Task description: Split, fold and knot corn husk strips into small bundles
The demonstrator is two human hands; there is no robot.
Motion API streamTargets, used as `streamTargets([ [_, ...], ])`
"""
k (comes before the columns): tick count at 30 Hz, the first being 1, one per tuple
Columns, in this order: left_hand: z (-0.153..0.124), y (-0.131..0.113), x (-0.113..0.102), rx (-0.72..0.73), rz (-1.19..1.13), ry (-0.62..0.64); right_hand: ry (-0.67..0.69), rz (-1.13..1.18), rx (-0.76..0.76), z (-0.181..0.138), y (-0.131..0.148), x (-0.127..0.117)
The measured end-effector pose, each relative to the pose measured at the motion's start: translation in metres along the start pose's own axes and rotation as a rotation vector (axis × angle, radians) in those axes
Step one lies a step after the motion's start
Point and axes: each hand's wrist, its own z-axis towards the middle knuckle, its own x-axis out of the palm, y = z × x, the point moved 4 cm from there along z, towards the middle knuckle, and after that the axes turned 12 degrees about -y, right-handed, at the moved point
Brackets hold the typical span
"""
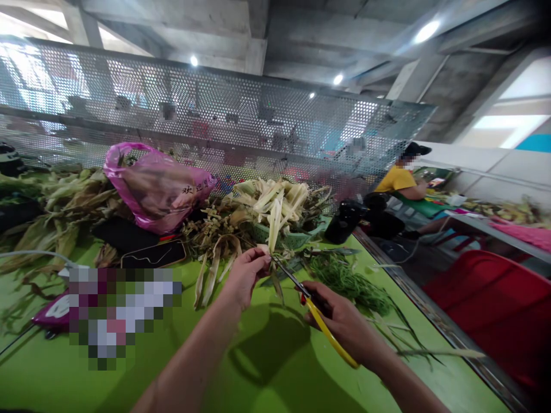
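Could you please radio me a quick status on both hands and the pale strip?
Left hand pinching the pale strip. Right hand gripping yellow-handled scissors, tips near the strip's lower end. Heaped green basket just beyond.

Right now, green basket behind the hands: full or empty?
Full, heaped: pale husks rise above the rim of the green basket. Can't tell how tightly they're packed inside.
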Motion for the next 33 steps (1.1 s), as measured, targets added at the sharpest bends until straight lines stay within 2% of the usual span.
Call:
streamTargets([
  [17,-0.002,0.000,0.003,0.017,0.091,0.040,-0.076,0.032,-0.009,0.006,-0.009,0.005],
  [22,0.001,-0.007,-0.002,0.053,0.039,-0.009,-0.104,0.080,0.062,0.005,-0.015,-0.001],
  [25,0.006,-0.021,-0.010,0.141,-0.060,-0.078,-0.043,0.078,0.086,-0.002,-0.028,-0.008],
  [29,0.012,-0.039,-0.023,0.223,-0.175,-0.153,0.092,-0.133,0.031,-0.013,-0.053,-0.017],
  [33,0.017,-0.045,-0.030,0.229,-0.225,-0.171,0.018,-0.351,-0.011,0.004,-0.083,-0.031],
])
